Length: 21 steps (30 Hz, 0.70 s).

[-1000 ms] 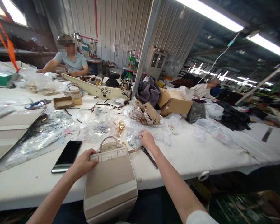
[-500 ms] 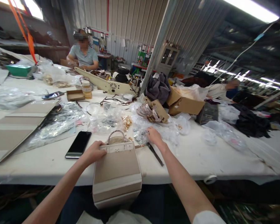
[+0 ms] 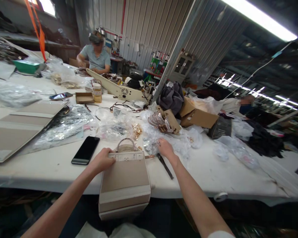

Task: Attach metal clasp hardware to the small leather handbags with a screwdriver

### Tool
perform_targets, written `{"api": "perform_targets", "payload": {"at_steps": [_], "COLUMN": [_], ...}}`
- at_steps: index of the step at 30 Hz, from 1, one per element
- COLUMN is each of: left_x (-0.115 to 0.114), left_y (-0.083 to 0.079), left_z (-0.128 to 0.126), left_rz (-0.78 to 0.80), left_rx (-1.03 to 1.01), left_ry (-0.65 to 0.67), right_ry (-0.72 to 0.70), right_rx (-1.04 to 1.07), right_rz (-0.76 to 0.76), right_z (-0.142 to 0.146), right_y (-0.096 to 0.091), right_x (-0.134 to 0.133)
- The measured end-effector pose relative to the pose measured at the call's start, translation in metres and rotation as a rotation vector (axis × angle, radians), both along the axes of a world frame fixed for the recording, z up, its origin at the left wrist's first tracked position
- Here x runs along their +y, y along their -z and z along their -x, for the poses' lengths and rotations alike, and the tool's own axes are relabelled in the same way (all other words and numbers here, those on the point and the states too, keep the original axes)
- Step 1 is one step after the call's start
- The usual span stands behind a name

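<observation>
A beige, boxy handbag [image 3: 125, 177] hangs partly over the table's front edge, its curved handle [image 3: 126, 142] on the far side. Small holes show in the pale strip along its top. My left hand [image 3: 105, 160] is closed on the handbag's upper left edge, thumb on the face. To the right, my right hand [image 3: 165, 147] has its fingers curled at a clear plastic bag of small silvery parts [image 3: 150, 145]. What those fingers pinch, if anything, is hidden. A dark slim tool [image 3: 165, 166] lies just below that hand.
A black phone [image 3: 85, 150] lies left of the handbag. Gold-coloured pieces [image 3: 137, 131] are heaped beyond it. Large flat panels [image 3: 22, 132] cover the left side. Farther back are a cardboard box [image 3: 200, 115], a cream machine [image 3: 124, 92] and a seated co-worker [image 3: 96, 58].
The view has turned slightly, so the background sits further right and is tilted. Both hands stay at nearly the same places, the left still on the handbag.
</observation>
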<state>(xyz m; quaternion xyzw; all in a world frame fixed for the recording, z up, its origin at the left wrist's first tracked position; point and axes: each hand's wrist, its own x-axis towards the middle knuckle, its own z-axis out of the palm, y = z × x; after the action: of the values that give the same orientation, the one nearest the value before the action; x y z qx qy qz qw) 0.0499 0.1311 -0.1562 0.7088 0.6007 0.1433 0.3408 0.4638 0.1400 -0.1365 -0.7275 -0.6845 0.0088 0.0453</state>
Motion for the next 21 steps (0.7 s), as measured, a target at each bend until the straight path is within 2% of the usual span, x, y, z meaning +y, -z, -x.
{"api": "perform_targets", "payload": {"at_steps": [7, 11, 13, 15, 16, 17, 19, 21], "left_x": [-0.003, -0.008, -0.010, -0.010, -0.009, -0.008, -0.006, -0.005], "left_y": [-0.008, -0.011, -0.012, -0.014, -0.014, -0.015, -0.017, -0.019], "left_z": [-0.001, 0.000, -0.001, -0.002, -0.002, -0.003, -0.003, -0.002], "left_rz": [0.001, -0.009, -0.014, -0.017, -0.015, -0.010, 0.005, 0.025], "left_rx": [-0.012, -0.053, -0.056, -0.043, -0.033, -0.024, -0.010, -0.004], "left_ry": [-0.004, -0.012, -0.019, -0.026, -0.025, -0.021, -0.005, 0.014], "right_ry": [0.058, 0.120, 0.141, 0.083, 0.015, -0.075, -0.289, -0.424], "right_rx": [0.084, 0.112, 0.151, 0.282, 0.376, 0.474, 0.660, 0.760], "right_rz": [-0.061, -0.158, -0.299, -0.518, -0.582, -0.572, -0.386, -0.188], "right_z": [0.001, -0.002, 0.006, 0.028, 0.045, 0.065, 0.110, 0.150], "right_y": [-0.005, -0.026, -0.041, -0.056, -0.062, -0.065, -0.064, -0.051], "right_x": [-0.004, -0.024, -0.041, -0.061, -0.071, -0.080, -0.095, -0.103]}}
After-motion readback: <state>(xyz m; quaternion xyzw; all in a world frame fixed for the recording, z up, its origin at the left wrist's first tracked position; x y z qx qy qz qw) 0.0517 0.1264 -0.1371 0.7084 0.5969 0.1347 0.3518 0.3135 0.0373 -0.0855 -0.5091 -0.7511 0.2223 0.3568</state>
